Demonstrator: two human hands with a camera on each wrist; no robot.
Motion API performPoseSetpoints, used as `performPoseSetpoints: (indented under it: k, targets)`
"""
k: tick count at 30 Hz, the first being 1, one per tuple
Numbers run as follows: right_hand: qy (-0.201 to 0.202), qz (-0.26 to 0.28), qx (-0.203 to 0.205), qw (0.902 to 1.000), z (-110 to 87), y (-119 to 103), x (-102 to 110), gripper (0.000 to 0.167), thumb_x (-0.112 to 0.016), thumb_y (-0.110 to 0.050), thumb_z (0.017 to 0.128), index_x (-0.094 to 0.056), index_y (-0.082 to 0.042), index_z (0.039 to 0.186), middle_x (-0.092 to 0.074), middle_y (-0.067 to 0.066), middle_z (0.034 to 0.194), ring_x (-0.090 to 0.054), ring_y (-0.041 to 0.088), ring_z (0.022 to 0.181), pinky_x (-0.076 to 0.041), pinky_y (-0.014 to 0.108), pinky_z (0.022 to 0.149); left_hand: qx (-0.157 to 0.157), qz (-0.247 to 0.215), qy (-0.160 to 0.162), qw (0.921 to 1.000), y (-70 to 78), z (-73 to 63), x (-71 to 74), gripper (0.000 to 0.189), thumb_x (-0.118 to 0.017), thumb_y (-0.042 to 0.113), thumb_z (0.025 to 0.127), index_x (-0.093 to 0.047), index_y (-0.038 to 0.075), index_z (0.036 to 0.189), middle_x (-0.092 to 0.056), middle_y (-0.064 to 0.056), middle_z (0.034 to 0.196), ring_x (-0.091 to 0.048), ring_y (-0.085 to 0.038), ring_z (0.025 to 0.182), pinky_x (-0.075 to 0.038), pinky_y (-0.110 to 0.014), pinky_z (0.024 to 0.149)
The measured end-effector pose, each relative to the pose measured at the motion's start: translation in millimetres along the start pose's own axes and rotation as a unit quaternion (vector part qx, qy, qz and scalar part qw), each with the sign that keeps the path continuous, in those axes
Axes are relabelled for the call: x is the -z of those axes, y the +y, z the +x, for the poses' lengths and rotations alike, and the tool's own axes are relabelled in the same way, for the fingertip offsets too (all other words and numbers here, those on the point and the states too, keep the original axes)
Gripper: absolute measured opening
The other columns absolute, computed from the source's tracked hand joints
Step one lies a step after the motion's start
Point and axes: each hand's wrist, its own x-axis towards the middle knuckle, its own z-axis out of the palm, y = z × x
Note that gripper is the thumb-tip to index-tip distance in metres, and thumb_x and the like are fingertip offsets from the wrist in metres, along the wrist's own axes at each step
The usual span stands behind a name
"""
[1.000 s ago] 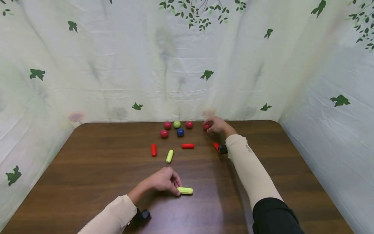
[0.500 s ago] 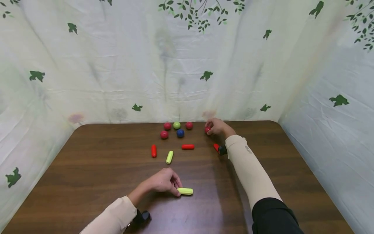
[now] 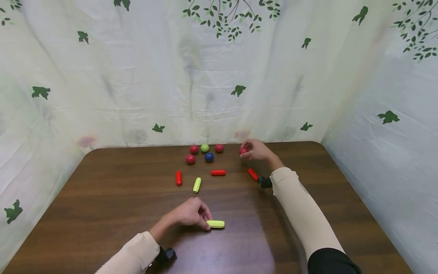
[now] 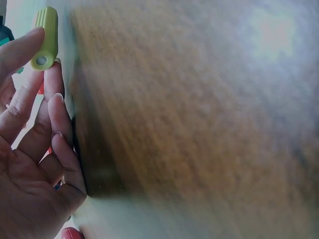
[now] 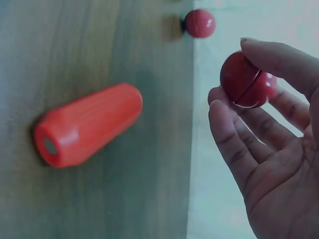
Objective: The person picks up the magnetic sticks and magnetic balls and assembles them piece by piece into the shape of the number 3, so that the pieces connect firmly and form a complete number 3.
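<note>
My left hand (image 3: pixel 193 213) pinches a yellow-green stick (image 3: pixel 216 224) between thumb and fingers, low over the front middle of the table. The left wrist view shows the stick's (image 4: pixel 47 37) ribbed side and a metal-coloured dot in its end. Farther back, my right hand (image 3: pixel 258 149) holds a red ball (image 3: pixel 243 150) by thumb and fingertips. A seam runs round this ball (image 5: pixel 246 79) in the right wrist view, where it appears raised off the table. A red stick (image 3: pixel 253 174) lies just in front of the right hand, partly covered by the wrist camera.
Near the back edge of the brown table (image 3: pixel 102 198) sit a green ball (image 3: pixel 205 148), a blue ball (image 3: pixel 209 157) and several red balls (image 3: pixel 190 159). Two red sticks (image 3: pixel 218 172) (image 3: pixel 179 178) and a yellow-green stick (image 3: pixel 196 185) lie nearer. A patterned cloth (image 3: pixel 137 76) hangs behind.
My right hand has drawn the red ball slightly toward me and to the right, and its wrist has turned a little. The left hand keeps its place with the stick. The head view shifted slightly.
</note>
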Motion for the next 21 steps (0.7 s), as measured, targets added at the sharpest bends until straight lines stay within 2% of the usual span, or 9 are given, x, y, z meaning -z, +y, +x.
performPoseSetpoints:
  k: [5,12,17,21]
  targets:
    - [0.009,0.045,0.016,0.9988,-20.7,-1.9,-3.4,0.034,-0.069,-0.008,0.088,-0.057,0.0,0.118,-0.06,0.017,0.108,-0.059,0.028,0.082,-0.052,0.033,0.068,0.001,0.002,-0.001,1.0,0.1,1.2,-0.3,0.013,-0.084,0.009,0.07,-0.073,0.009,0.078,-0.065,0.006,0.068,-0.057,-0.005,0.063,-0.047,-0.021,0.06]
    - [0.013,0.093,0.021,0.9953,-43.7,-3.4,-13.7,0.03,-0.07,-0.009,0.087,-0.058,-0.003,0.114,-0.058,0.016,0.109,-0.062,0.036,0.083,-0.054,0.046,0.076,-0.011,0.004,0.002,0.9999,-1.7,1.0,0.1,0.013,-0.084,0.009,0.07,-0.073,0.009,0.077,-0.065,0.005,0.068,-0.057,-0.007,0.062,-0.047,-0.021,0.059]
    - [0.004,0.13,0.041,0.9907,-61.3,-3.4,-20.8,0.034,-0.067,-0.004,0.087,-0.055,0.001,0.118,-0.056,0.02,0.112,-0.063,0.029,0.08,-0.055,0.044,0.077,-0.01,-0.001,0.001,1.0,-0.5,0.3,-0.1,0.013,-0.084,0.009,0.071,-0.073,0.008,0.078,-0.065,0.004,0.068,-0.057,-0.007,0.063,-0.047,-0.022,0.059]
    - [-0.001,0.133,0.04,0.9903,-74.3,-3.5,-25.7,0.036,-0.07,-0.004,0.086,-0.055,0.001,0.119,-0.056,0.019,0.113,-0.065,0.025,0.079,-0.055,0.044,0.077,-0.002,-0.003,0.0,1.0,-1.2,1.2,-1.4,0.013,-0.084,0.01,0.071,-0.073,0.009,0.078,-0.065,0.005,0.068,-0.057,-0.007,0.063,-0.047,-0.022,0.06]
